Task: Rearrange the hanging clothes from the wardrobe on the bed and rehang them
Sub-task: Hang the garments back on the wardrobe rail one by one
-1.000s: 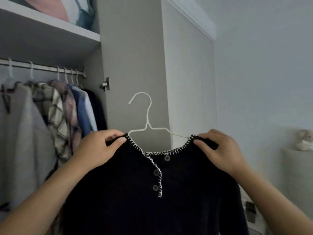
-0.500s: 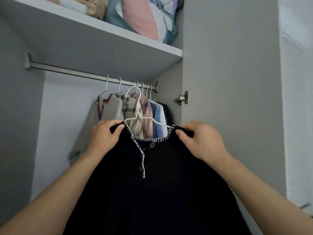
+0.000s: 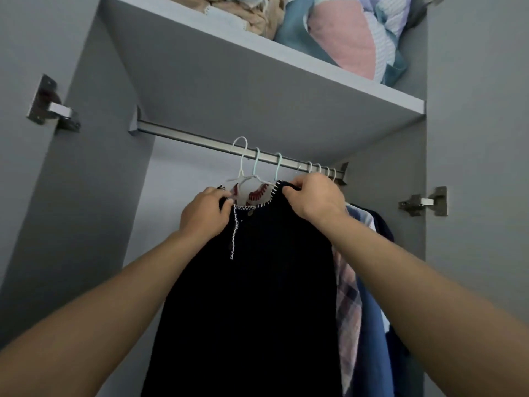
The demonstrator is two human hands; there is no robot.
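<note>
Lifting the black top [image 3: 252,296] toward the rail [image 3: 200,140], the person now has its white wire hanger [image 3: 242,156] right at the bar. A second ago that hanger was out in front of the wardrobe's side panel, well clear of the rail; half a second ago it was in front of the hung clothes but below the bar. Now its hook sits at the rail, left of the other hooks. Whether it is truly over the bar or only against it, I cannot tell. My judgement: this garment's rehanging is nearly done, needing only a settle and release.

From the left: the left hand [image 3: 204,216] grips the top's left shoulder, fingers curled round the dark cloth. The right hand [image 3: 313,196] pinches the right shoulder, fingers likewise clamped on the fabric. The top hangs between them, below the rail's middle, covering a pale garment with red stitching [image 3: 253,194].

Counted: one black top, two hands, one rail, one shelf [image 3: 286,78] above with bedding piled on it. On the rail, besides the white hook, two pale blue hooks [image 3: 256,160] and about five small ones bunched toward the right end [image 3: 322,169]. Two door hinges [image 3: 51,108], one at each side.
</note>
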